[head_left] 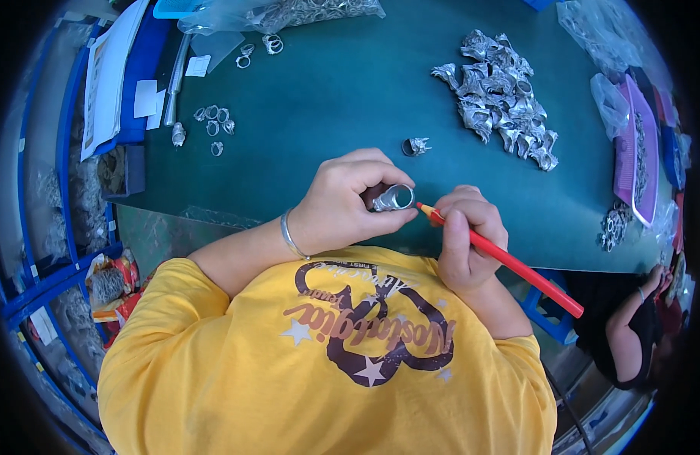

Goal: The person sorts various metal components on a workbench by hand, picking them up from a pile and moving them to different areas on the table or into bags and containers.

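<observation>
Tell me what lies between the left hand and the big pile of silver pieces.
In the head view, one loose silver ring lies on the green tabletop between the left hand and the pile.

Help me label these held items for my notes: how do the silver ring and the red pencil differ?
Shape: the ring is a short band with a round opening, while the pencil is long and straight.
Colour: the ring is shiny silver; the pencil is mostly red.
Pose: the ring is in the left hand; the pencil is in the right hand, tip pointing toward the ring.
Both are held.
</observation>
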A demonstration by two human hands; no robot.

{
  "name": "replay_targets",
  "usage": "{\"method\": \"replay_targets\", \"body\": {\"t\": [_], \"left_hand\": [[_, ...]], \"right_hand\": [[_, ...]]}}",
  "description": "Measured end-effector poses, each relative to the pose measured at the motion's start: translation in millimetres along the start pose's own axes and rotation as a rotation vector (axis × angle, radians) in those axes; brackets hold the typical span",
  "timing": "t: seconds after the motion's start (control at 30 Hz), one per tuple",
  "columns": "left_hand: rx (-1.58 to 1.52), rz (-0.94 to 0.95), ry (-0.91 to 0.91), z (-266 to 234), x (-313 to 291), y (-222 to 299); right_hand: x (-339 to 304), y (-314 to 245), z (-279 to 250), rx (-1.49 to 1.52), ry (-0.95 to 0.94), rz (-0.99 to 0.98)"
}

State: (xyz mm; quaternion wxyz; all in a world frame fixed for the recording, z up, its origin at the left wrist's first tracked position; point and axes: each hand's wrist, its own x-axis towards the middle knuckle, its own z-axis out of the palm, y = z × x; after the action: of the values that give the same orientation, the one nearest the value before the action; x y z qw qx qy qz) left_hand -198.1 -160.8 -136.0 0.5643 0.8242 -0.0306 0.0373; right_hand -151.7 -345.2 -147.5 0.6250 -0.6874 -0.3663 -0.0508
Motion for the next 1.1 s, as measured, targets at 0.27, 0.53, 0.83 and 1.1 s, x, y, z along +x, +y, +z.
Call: {"method": "replay_targets", "body": {"t": [0.27, 0.53, 0.83, 1.1], "left_hand": [[0.058, 0.199, 0.077, 2.8, 2.9, -2.1], [-0.200, 0.072, 0.194, 9.2, -4.4, -2.0], [-0.071, 0.205, 0.114, 4.3, 0.5, -5.3], [-0.404, 0.091, -0.014, -7.9, 15.2, -5.1]], "right_hand": [[-0.1, -1.0, 2.2, 0.088, 0.059, 0.031], [-1.7, -1.8, 11.1, 0.241, 0.184, 0.339], [3.6, 3.8, 10.1, 0.497, 0.100, 0.507], [3.3, 13.1, 7.8, 0.228, 0.070, 0.206]]}}
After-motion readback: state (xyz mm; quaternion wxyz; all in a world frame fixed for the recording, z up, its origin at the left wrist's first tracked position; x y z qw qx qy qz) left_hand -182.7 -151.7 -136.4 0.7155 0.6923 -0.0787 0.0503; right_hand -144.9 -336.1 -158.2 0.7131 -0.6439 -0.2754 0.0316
